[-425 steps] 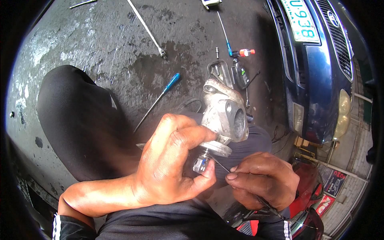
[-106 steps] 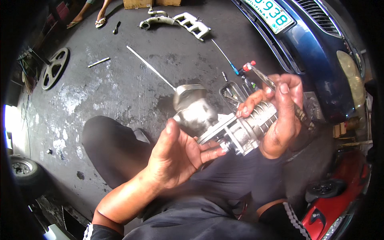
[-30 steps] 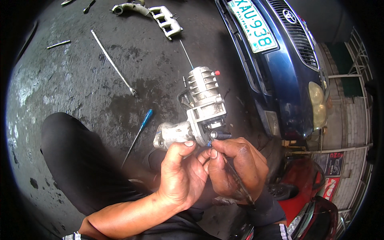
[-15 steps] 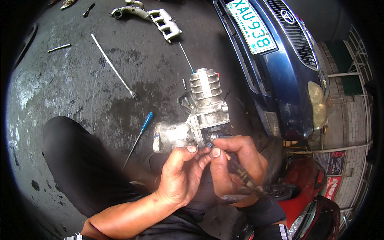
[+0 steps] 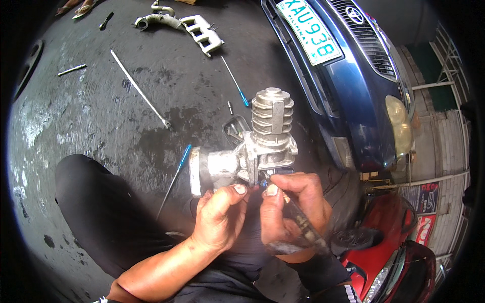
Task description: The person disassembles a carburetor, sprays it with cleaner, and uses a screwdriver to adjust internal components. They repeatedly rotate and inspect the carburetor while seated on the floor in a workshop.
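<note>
A silver cast-metal engine part (image 5: pixel 273 126) with a finned cylinder on top and a wide round bore (image 5: pixel 202 171) at its left stands in front of me. My left hand (image 5: pixel 220 212) is closed at its lower edge, the thumb pressed up near the flange; the fingertips are partly hidden. My right hand (image 5: pixel 298 212) is closed round a slim screwdriver-like tool (image 5: pixel 305 227) with a see-through, dark and amber handle. Its front end meets the underside of the part, beside a small blue piece (image 5: pixel 263 184). The exact contact is hidden by my fingers.
On the dark, wet-patched floor lie a blue-handled screwdriver (image 5: pixel 182 160), another screwdriver (image 5: pixel 244 98), a long metal bar (image 5: pixel 139 88), a short rod (image 5: pixel 71 70) and a pale manifold (image 5: pixel 194 30). A dark blue car (image 5: pixel 348 91) stands close at right, a red car (image 5: pixel 376 227) at lower right.
The engine part has turned, showing its finned cylinder and bore more fully. My left hand has shifted a little left along its lower edge. The right hand keeps its grip on the tool.
</note>
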